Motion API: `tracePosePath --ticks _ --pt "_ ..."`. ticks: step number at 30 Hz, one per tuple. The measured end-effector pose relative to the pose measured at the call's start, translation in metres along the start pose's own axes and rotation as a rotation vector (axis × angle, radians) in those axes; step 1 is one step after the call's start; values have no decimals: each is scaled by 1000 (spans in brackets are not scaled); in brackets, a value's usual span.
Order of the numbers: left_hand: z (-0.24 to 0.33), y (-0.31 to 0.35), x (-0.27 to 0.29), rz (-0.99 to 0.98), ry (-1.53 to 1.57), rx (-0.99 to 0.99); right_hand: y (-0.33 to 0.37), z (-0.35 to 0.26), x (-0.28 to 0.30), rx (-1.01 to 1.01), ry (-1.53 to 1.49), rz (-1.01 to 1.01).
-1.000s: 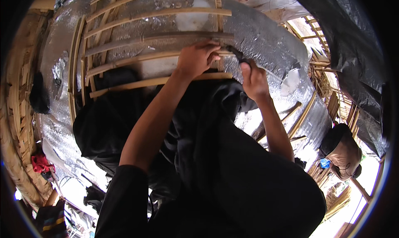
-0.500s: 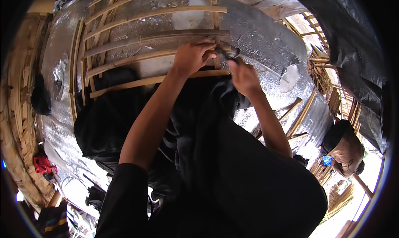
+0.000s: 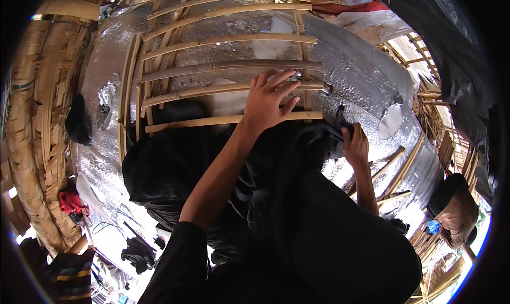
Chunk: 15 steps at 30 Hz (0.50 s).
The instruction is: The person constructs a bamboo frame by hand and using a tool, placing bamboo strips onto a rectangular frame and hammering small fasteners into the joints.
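A ladder-like frame [image 3: 228, 65] of pale bamboo slats lies across a silvery sheet in front of me. My left hand [image 3: 267, 103] is over its near right part, palm down with fingers spread, above a slat [image 3: 186, 94] next to the nearest one. The fingertips reach toward the right upright [image 3: 302, 33]; whether they press on the wood I cannot tell. Just right of the slat ends, my right hand [image 3: 357, 144] is closed round a dark hand tool [image 3: 340, 115]. Only its black upper part shows, so its exact kind is unclear.
Silvery foil sheet [image 3: 366, 65] covers the ground. Loose bamboo strips [image 3: 401, 171] lie to the right, near a brown and black bundle [image 3: 454, 211]. A woven bamboo wall [image 3: 45, 118] rises at left, with a red cloth [image 3: 71, 203] below. Black plastic [image 3: 451, 54] hangs at right.
My hands were close together at the right upright and have parted. My right hand has drawn away to the right and nearer with the dark tool; my left hand's fingers have spread. The view has shifted.
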<state>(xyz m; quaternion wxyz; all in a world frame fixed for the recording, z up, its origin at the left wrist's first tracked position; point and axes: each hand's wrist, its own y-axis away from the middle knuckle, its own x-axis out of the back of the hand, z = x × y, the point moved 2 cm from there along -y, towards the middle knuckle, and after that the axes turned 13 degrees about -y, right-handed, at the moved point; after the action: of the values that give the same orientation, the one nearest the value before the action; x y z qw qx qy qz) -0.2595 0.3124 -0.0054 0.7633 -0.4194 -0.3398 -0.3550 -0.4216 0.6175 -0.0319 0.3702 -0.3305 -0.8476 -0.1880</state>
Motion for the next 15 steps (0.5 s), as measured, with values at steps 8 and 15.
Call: tracePosePath --ticks 8,15 --pt "-170 101 146 477 -267 588 -21 -43 15 115 -54 95" --pt "-302 179 187 79 -179 1071 -78 -73 -51 -265 -598 -95"
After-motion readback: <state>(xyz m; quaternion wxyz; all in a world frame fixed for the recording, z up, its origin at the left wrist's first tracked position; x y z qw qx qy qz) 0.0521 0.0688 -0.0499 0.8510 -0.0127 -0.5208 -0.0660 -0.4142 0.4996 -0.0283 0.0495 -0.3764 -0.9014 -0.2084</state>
